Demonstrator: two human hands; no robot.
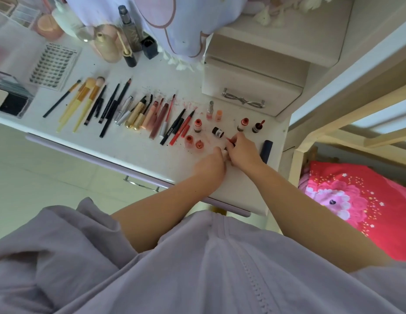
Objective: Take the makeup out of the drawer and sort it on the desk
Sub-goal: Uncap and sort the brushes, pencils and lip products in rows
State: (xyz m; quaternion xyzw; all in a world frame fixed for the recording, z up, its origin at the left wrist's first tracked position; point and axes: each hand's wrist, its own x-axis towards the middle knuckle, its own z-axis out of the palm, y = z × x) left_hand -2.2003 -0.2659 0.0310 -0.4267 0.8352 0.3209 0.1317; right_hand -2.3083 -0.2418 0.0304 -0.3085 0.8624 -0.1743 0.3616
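Both hands meet over the white desk near its right end. My right hand pinches a small dark item with a red tip. My left hand curls round something pale at its fingertips, mostly hidden. Around them stand small red and dark bottles. To the left lies a sorted row of lip pencils and tubes, then brushes and liners.
A dark cap or tube lies right of my hands. A white drawer unit with a bow handle sits at the back right. Bottles, a lash card and a clear organiser stand at the back left. A bed with red bedding is at right.
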